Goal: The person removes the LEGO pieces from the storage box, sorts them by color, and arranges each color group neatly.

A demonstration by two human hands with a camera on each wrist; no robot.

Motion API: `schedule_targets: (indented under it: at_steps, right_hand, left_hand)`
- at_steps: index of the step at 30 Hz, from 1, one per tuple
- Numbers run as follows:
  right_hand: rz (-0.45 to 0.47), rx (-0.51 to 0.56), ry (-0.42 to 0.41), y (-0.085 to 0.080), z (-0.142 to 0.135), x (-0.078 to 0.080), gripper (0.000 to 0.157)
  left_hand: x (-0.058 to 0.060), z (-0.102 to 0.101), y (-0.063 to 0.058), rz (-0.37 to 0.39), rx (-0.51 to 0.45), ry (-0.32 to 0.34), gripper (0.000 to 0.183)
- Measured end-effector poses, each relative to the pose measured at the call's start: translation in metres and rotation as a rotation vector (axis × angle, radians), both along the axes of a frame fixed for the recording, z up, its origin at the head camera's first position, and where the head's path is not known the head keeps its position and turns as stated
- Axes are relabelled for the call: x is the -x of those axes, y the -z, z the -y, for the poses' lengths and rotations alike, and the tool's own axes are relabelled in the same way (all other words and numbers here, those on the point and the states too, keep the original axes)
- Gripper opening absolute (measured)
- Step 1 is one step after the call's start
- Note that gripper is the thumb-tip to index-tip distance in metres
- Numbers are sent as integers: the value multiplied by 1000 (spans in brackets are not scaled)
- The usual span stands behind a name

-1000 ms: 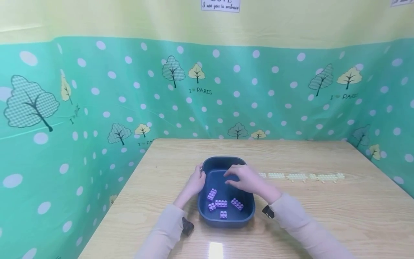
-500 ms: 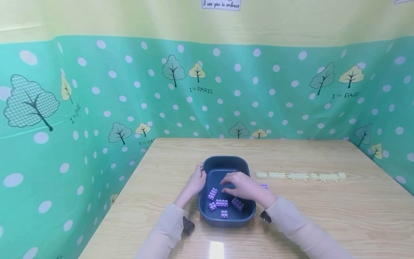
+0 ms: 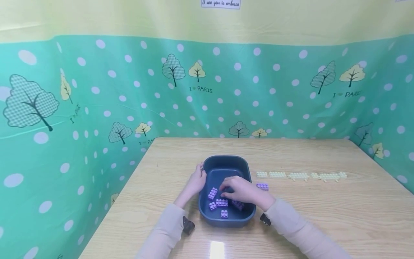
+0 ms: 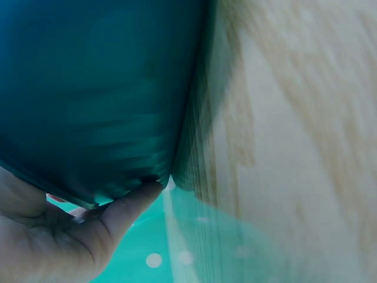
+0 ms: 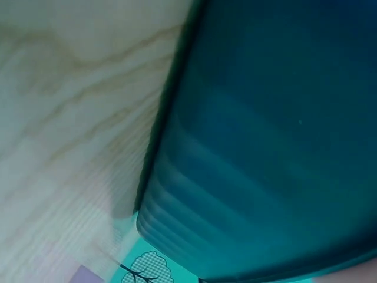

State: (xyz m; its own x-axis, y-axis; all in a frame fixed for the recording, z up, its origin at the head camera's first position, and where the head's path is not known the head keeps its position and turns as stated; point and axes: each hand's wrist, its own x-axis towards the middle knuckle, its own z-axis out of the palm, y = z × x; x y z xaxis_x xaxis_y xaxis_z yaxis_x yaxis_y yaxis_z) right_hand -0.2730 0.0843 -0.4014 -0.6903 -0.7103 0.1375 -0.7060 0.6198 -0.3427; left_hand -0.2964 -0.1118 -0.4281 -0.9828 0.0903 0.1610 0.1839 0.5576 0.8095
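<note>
A dark blue basin (image 3: 227, 223) stands on the table with several purple toy bricks inside, among them a long one (image 3: 221, 202) and a small square one (image 3: 224, 214). My left hand (image 3: 196, 180) grips the basin's left rim. In the left wrist view, the thumb of that left hand (image 4: 65, 242) lies against the outer wall. Over the basin's right side reaches my right hand (image 3: 239, 189), its fingers loosely bent above the bricks and no brick visible in them. Partly behind that hand is another purple brick (image 3: 238, 204). The right wrist view mostly shows the basin's outer wall (image 5: 265, 147).
Right of the basin, a purple brick (image 3: 262, 186) lies on the wooden table (image 3: 323, 216). Behind it runs a row of pale yellow bricks (image 3: 277, 175), stretching right. A green patterned cloth (image 3: 207, 108) hangs behind the table.
My right hand has moved nearer to me within the basin, toward the bricks. The purple brick on the table, formerly hidden by that arm, now shows. My left hand stays put.
</note>
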Motion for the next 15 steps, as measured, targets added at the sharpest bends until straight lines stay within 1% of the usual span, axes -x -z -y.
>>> schedule_targets:
  at_steps: [5, 11, 15]
  right_hand:
    - [-7, -10, -2, 2, 0, -1, 16]
    - [18, -36, 7, 2, 1, 0, 19]
    - [27, -60, -9, 3, 0, 1, 20]
  left_hand:
    - [0, 0, -1, 14, -1, -1, 45]
    - [0, 0, -3, 22, -2, 0, 45]
    - [-1, 0, -3, 23, 1, 5, 45]
